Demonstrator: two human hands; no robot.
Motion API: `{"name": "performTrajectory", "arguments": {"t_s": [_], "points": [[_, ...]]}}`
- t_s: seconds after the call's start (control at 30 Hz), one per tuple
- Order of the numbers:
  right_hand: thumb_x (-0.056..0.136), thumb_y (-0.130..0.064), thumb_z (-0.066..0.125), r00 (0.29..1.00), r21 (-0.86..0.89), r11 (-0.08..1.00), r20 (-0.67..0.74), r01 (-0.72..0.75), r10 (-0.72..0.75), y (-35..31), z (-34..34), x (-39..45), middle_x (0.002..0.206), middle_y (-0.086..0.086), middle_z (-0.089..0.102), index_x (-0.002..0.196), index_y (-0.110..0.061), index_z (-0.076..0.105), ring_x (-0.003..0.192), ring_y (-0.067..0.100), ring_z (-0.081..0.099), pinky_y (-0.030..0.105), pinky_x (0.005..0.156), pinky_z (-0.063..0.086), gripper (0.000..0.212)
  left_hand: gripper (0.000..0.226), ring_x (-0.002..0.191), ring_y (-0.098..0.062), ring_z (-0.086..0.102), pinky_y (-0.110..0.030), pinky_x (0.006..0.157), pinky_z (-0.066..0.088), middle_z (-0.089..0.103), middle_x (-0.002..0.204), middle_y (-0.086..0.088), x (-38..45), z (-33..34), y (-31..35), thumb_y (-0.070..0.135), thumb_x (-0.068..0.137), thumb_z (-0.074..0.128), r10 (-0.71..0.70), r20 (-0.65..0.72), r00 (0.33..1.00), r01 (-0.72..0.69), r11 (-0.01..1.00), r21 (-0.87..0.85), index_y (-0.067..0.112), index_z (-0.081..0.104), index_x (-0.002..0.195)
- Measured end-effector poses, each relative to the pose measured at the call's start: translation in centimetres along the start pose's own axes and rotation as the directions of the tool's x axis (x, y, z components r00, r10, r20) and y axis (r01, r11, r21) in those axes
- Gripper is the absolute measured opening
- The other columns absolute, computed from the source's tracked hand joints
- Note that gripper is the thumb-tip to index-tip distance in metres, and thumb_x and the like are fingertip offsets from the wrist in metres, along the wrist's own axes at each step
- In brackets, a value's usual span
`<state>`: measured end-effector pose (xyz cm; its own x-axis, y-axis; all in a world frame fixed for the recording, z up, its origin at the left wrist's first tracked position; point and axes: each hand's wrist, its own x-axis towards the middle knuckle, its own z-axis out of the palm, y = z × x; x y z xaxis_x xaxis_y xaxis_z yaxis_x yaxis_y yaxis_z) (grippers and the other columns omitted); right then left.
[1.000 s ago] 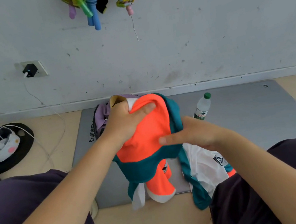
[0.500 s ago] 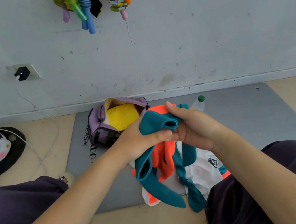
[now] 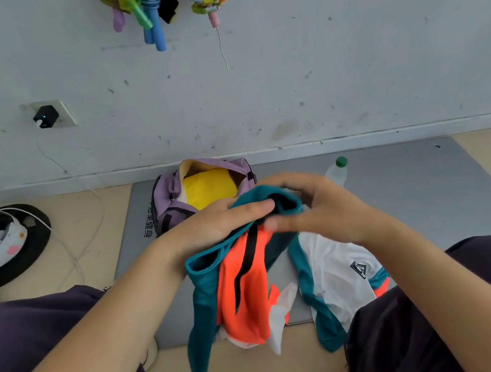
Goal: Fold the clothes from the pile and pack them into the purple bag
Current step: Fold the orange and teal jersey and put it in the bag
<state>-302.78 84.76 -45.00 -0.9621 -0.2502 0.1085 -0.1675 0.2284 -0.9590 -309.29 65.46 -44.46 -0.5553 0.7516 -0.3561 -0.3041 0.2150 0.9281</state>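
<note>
both hands are working one garment (image 3: 243, 285), a teal, orange and white top bunched up above the mat (image 3: 398, 194). left hand (image 3: 221, 224) is lying over the teal edge with fingers nearly straight, pressing it down, while the thumb is hidden, so a real grip is unclear. right hand (image 3: 320, 206) is curling loosely round the same teal band, fingertips pinching it. forearms are reaching forward from the knees, wrists close together. most of the cloth is hanging loose below, one teal strip trailing towards the floor; if the pinch slackens, the bundle is probably going to spill open and the fold be lost. bag (image 3: 172, 196) is sitting open just beyond the hands, something yellow inside. bottle (image 3: 337, 172) is lying right of it.
</note>
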Motion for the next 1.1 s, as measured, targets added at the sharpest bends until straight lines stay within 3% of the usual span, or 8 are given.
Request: {"name": "performTrajectory", "arguments": {"t_s": [0.07,0.23,0.43,0.57,0.67,0.77,0.97,1.1], "points": [[0.089,-0.014,0.067,0.981,0.117,0.992,-0.181,-0.055,0.076,0.1,-0.2,-0.1,0.095,0.000,0.074,0.100,-0.012,0.071,0.090,0.014,0.068,0.027,0.082,0.053,0.012,0.049,0.119,-0.021,0.061,-0.030,0.100,0.050,0.066,0.128,-0.008,-0.3,-0.2,-0.1,0.046,0.084,0.065,-0.028,0.142,0.989,0.041,0.995,-0.089,0.017,0.068,0.123],[0.094,-0.025,0.062,0.818,0.350,0.883,-0.373,-0.313,0.438,0.9,-2.3,0.0,0.094,0.009,0.076,0.093,-0.009,0.072,0.085,0.021,0.073,0.031,0.073,0.059,0.018,0.056,0.109,-0.009,0.066,-0.022,0.084,0.054,0.071,0.118,0.005,-0.5,-0.6,-0.5,0.064,0.057,0.083,0.060,0.166,0.984,0.004,0.933,-0.360,0.033,0.077,0.104],[0.091,-0.030,0.064,0.769,0.680,0.656,-0.212,-0.327,0.603,1.8,-2.8,-0.1,0.107,0.016,0.073,0.113,-0.001,0.065,0.094,0.025,0.072,0.033,0.076,0.060,0.037,0.021,0.109,-0.021,0.068,-0.025,0.083,0.057,0.074,0.111,0.000,0.9,-1.8,-1.9,0.030,0.084,0.076,0.055,-0.148,0.988,-0.058,0.998,-0.014,0.025,0.073,0.104],[0.081,-0.029,0.073,0.883,0.404,0.790,0.124,-0.461,0.452,2.1,-2.9,-0.8,0.122,0.009,0.069,0.120,-0.010,0.065,0.112,0.024,0.065,0.033,0.093,0.054,0.044,0.013,0.095,-0.016,0.072,-0.020,0.071,0.057,0.077,0.099,0.000,1.2,-2.7,-1.5,0.023,0.093,0.064,0.113,-0.359,0.927,-0.160,0.982,-0.104,0.023,0.077,0.091],[0.085,-0.019,0.073,0.884,0.049,0.883,0.060,-0.467,0.464,2.7,-3.6,-1.4,0.111,0.001,0.074,0.110,-0.015,0.070,0.106,0.020,0.069,0.033,0.094,0.054,0.026,0.022,0.085,-0.010,0.073,-0.017,0.069,0.054,0.077,0.090,0.006,0.1,-4.5,-0.3,0.042,0.091,0.063,0.181,-0.387,0.904,-0.091,0.967,0.240,0.024,0.076,0.088],[0.083,-0.035,0.066,0.922,0.110,0.916,0.020,-0.386,0.386,2.8,-4.0,-1.5,0.113,-0.001,0.073,0.112,-0.017,0.069,0.108,0.018,0.068,0.026,0.091,0.053,0.035,0.042,0.078,-0.010,0.071,-0.026,0.072,0.053,0.076,0.086,0.003,-0.9,-6.4,0.1,0.060,0.084,0.063,0.238,-0.367,0.899,0.043,0.786,0.616,0.019,0.075,0.085],[0.077,-0.047,0.066,0.902,0.170,0.904,-0.124,-0.392,0.414,2.7,-2.7,-0.7,0.104,0.001,0.075,0.099,-0.021,0.076,0.097,0.015,0.071,0.023,0.077,0.054,0.036,0.057,0.055,-0.008,0.050,-0.025,0.055,0.035,0.053,0.050,0.010,-0.6,-6.4,-0.8,0.075,0.073,0.062,0.260,-0.441,0.859,0.076,0.787,0.612,0.021,0.060,0.056],[0.070,-0.042,0.079,0.878,0.043,0.878,0.069,-0.476,0.473,2.3,-4.0,-1.5,0.101,0.000,0.076,0.096,-0.025,0.077,0.091,0.014,0.072,0.021,0.073,0.055,0.032,0.059,0.091,-0.008,0.068,-0.031,0.084,0.053,0.074,0.097,0.007,-1.9,-7.5,-0.9,0.079,0.051,0.075,-0.075,-0.134,0.988,0.147,0.718,0.681,0.041,0.070,0.096]]}}
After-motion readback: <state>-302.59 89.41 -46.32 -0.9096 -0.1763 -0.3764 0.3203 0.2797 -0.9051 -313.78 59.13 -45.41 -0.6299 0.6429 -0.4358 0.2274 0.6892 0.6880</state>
